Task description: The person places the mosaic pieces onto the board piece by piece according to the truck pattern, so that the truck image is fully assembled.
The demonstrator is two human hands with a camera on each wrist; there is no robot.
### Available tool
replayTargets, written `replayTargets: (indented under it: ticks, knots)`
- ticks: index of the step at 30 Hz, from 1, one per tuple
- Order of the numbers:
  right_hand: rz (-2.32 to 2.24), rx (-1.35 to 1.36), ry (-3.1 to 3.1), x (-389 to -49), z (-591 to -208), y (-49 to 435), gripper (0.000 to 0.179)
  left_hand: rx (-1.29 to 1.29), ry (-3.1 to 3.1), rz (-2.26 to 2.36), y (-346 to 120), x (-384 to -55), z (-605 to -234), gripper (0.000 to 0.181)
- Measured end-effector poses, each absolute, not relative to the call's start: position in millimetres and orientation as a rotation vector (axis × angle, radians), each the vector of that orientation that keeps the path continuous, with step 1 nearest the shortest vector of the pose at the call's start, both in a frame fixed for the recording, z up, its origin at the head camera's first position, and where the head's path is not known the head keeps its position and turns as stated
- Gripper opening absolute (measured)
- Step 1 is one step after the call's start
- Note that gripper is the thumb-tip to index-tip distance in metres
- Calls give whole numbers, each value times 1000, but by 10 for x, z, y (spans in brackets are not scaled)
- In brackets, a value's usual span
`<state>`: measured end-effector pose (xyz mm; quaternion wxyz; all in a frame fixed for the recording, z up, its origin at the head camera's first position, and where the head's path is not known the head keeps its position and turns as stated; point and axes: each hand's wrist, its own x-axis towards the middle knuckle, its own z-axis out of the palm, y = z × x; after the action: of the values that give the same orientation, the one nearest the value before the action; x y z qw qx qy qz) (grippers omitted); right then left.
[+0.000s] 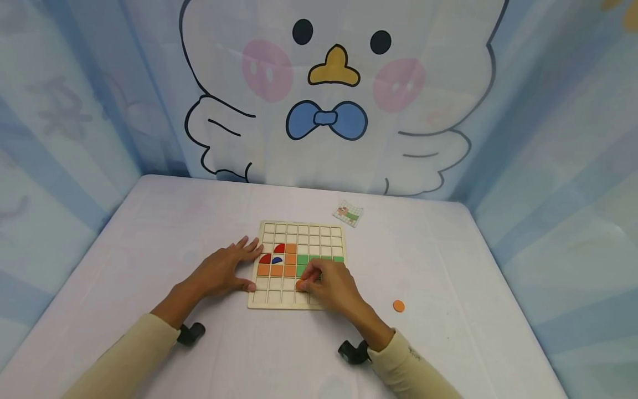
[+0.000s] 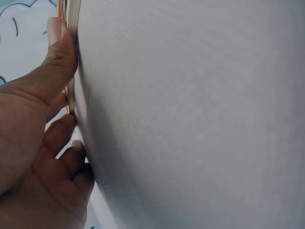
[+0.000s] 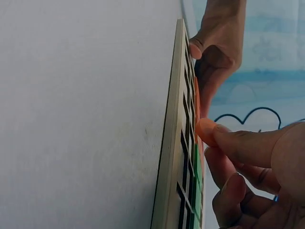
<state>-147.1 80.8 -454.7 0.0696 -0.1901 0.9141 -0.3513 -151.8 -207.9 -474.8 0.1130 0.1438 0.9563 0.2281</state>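
Note:
A wooden grid board (image 1: 274, 299) lies on the table, with orange, green, red and blue pieces set in some of its squares. My right hand (image 1: 331, 285) pinches a round orange piece (image 3: 206, 130) between thumb and fingers, over a square just below the orange and green rows. Part of the green rows is hidden behind that hand. At the board's left edge my left hand (image 1: 224, 269) rests with its fingers spread, the thumb (image 2: 59, 52) touching the rim in the left wrist view. Another round orange piece (image 1: 399, 306) lies on the table to the right.
A small picture card (image 1: 348, 213) in a clear sleeve lies behind the board's upper right corner. The white-covered table (image 1: 199, 205) is bordered by printed curtains (image 1: 563, 183). A dark wrist camera (image 1: 191, 334) sits at each sleeve cuff.

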Motion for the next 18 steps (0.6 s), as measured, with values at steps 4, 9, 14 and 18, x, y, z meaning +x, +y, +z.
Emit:
replayTargets:
  ticks: [4, 9, 14, 18]
  knots:
    - [-1042, -621, 2748, -1469, -4562, 689, 14, 431, 2803, 674, -2088, -1516, -4745, 98]
    - [-1040, -647, 2739, -1492, -4595, 548, 15, 453, 2804, 694, -2103, -1518, -4750, 98]
    - [-1018, -653, 2733, -1516, -4616, 430, 14, 473, 2810, 707, -2111, -1516, -4750, 98]
    - [-990, -666, 2721, -1535, -4636, 367, 13, 472, 2807, 709, -2104, -1513, -4742, 98]
